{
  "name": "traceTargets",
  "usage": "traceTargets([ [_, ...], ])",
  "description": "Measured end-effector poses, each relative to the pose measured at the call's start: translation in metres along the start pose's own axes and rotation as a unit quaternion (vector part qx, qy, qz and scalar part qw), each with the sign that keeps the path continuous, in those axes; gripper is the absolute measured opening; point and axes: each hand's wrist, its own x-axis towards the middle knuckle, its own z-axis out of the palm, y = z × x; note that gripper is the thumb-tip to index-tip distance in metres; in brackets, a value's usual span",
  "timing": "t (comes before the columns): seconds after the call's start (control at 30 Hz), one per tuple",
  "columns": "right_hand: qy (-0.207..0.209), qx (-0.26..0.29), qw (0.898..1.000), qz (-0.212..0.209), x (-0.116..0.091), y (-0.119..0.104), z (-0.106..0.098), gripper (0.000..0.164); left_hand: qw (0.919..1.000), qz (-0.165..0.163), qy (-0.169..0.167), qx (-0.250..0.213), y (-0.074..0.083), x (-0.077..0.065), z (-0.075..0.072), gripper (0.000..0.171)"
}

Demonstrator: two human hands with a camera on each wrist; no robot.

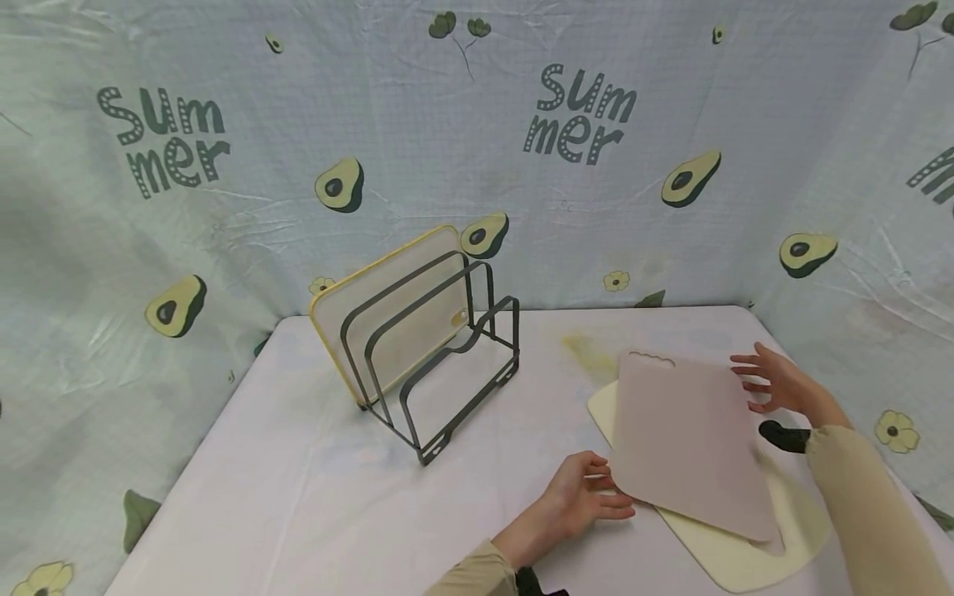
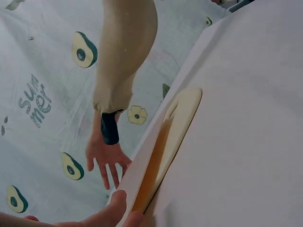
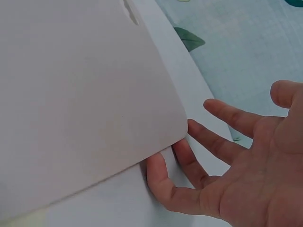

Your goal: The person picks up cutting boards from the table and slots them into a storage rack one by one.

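A pale pinkish cutting board with a handle slot lies over a cream cutting board, turned at an angle to it. In the left wrist view, a shadowed gap shows between the two boards. My left hand is at the pinkish board's left near corner, fingers loosely bent and fingertips right at the edge. Over at the far right corner, my right hand has its fingers spread. The right wrist view shows two of its fingertips at the underside of the pinkish board's edge.
A dark metal rack with several upright loops stands on the left part of the white table. A yellow-rimmed cutting board leans upright in its back slot. Behind hangs an avocado-print cloth.
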Motion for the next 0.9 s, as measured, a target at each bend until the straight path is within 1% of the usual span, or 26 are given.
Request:
traceTargets([
  [0.07,-0.008,0.013,1.000,0.000,-0.002,0.000,0.001,0.045,0.9999,0.009,0.003,-0.010,0.006,0.001,-0.003,0.024],
  [0.2,-0.015,0.026,1.000,0.001,-0.006,0.000,0.004,0.046,0.9996,0.022,0.001,-0.018,0.016,0.002,-0.010,0.035],
  [0.3,-0.021,0.026,0.999,-0.004,-0.008,0.000,0.006,0.047,0.9993,0.027,0.001,-0.025,0.021,0.002,-0.013,0.043],
  [0.37,-0.016,0.024,1.000,-0.003,-0.009,0.000,0.007,0.046,0.9989,0.030,0.004,-0.037,0.025,0.001,-0.015,0.048],
  [0.47,-0.011,0.006,1.000,-0.006,-0.010,0.001,0.008,0.045,0.9981,0.031,0.017,-0.051,0.028,0.000,-0.018,0.054],
  [0.53,0.000,-0.008,1.000,-0.007,-0.011,0.000,0.010,0.044,0.9980,0.033,0.023,-0.049,0.029,0.001,-0.021,0.053],
  [0.63,0.004,-0.033,0.999,-0.015,-0.012,0.000,0.012,0.043,0.9985,0.037,0.030,-0.026,0.031,0.004,-0.026,0.043],
  [0.73,0.015,-0.049,0.999,-0.017,-0.013,0.000,0.013,0.043,0.9988,0.044,0.020,-0.010,0.030,0.011,-0.034,0.034],
  [0.8,0.020,-0.064,0.998,-0.021,-0.014,0.001,0.014,0.043,0.9987,0.045,0.016,-0.015,0.030,0.017,-0.040,0.035],
  [0.87,0.026,-0.074,0.997,-0.020,-0.015,0.002,0.015,0.043,0.9985,0.048,0.012,-0.022,0.031,0.019,-0.044,0.039],
  [0.9,0.030,-0.079,0.996,-0.018,-0.015,0.002,0.016,0.043,0.9985,0.045,0.014,-0.027,0.032,0.019,-0.046,0.039],
])
